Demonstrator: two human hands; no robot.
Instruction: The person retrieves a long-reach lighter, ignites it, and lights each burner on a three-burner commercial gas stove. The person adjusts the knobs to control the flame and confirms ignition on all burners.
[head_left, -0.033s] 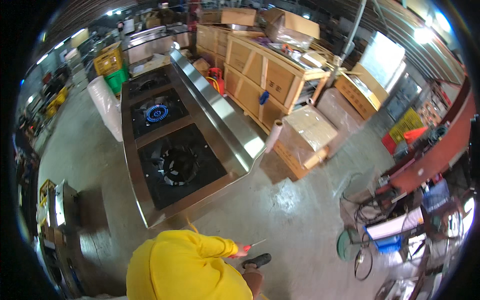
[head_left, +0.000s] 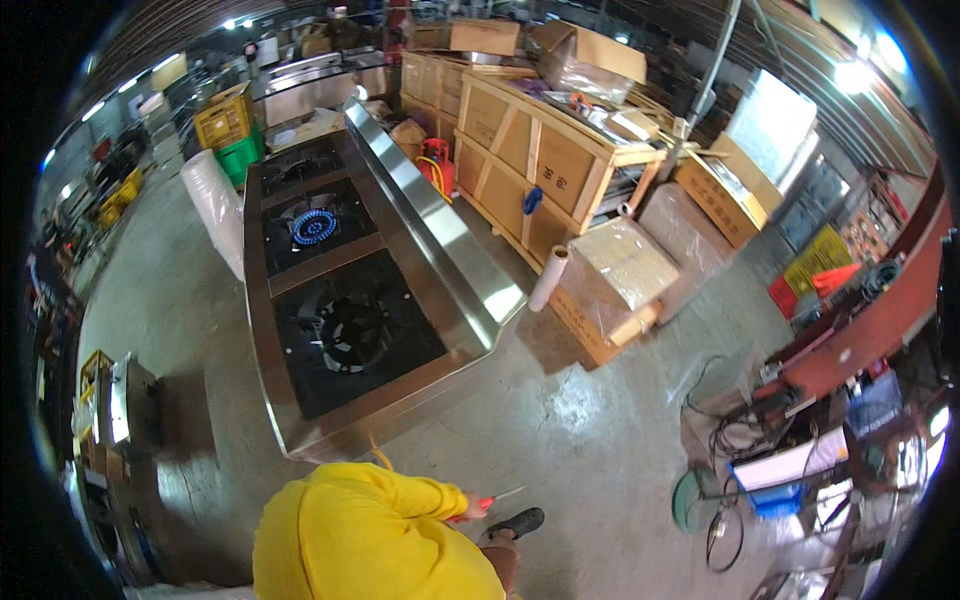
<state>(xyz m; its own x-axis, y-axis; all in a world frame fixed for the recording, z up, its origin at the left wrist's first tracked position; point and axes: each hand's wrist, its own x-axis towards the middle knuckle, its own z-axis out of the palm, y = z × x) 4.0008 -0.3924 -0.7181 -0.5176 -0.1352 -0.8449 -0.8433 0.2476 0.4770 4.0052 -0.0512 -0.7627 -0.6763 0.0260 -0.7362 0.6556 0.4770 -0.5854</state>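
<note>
My left hand (head_left: 474, 506), at the end of a yellow sleeve, is closed round the red handle of a screwdriver (head_left: 510, 493). Its thin metal shaft points right, above my dark shoe (head_left: 518, 521). My right hand does not show. Just beyond my arm stands a long stainless-steel stove (head_left: 470, 268) with several burners on black panels. A ring of blue flame burns on the middle burner (head_left: 315, 227); the nearest burner (head_left: 352, 333) shows no flame. An orange hose (head_left: 381, 459) hangs below the stove's near end, partly hidden by my sleeve.
Left of the stove leans a plastic-wrapped roll (head_left: 213, 212), near green and yellow crates (head_left: 224, 120). Behind it are a red gas cylinder (head_left: 437, 166) and wood-framed cartons (head_left: 540, 150). A film roll (head_left: 548, 279) and wrapped box (head_left: 625, 262) stand right. Cables (head_left: 735, 435) lie farther right.
The view has shifted slightly, so the cartons sit a little farther right. My left hand appears slightly farther left, still holding the screwdriver. The middle burner stays lit.
</note>
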